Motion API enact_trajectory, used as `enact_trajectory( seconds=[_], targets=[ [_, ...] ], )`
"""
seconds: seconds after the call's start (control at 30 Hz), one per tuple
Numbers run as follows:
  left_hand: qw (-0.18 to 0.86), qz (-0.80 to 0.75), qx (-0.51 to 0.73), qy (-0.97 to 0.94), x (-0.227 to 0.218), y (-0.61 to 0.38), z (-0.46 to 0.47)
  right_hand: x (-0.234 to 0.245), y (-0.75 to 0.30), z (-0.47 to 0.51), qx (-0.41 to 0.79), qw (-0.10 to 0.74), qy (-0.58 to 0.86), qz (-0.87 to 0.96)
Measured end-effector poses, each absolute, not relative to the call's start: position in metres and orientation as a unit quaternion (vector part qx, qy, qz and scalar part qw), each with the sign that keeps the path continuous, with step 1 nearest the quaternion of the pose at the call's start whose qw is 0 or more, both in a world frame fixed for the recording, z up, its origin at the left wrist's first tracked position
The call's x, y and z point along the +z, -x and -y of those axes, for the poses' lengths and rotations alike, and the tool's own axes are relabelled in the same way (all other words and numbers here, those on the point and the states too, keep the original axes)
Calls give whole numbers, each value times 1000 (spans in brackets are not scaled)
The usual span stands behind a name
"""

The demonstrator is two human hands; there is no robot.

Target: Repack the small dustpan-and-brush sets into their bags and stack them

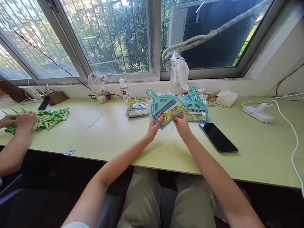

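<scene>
Both my hands hold up one teal dustpan-and-brush set above the table, tilted, its handle pointing up and left. My left hand grips the lower left edge, thumb on the front. On the lower right edge, my right hand pinches the set near its yellow-green label. Grey-blue bristles show across its middle. Behind it to the right lies a stack of similar teal dustpan sets, partly covered by the held one. Another wrapped dustpan set rests to the left.
A black phone lies right of my hands. Farther right sits a white power strip with a cable. A drink bottle and a tissue pack are by the window. At left, another person's hands handle green cones.
</scene>
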State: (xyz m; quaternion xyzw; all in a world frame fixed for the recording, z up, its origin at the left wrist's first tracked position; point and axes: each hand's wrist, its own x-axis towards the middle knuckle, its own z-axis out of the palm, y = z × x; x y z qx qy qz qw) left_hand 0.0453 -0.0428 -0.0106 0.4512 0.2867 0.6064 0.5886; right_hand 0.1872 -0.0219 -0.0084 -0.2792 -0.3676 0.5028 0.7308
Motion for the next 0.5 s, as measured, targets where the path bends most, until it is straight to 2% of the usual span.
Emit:
enact_trajectory(
  seconds=[0.2, 0.5],
  targets=[
    [663, -261, 521, -470, -9, -52, 50, -9, -191, 21, 474, 746, 297, 362],
    [604, -284, 506, -546, -1, -44, 50, -4, -193, 24, 503, 721, 294, 374]
  ],
)
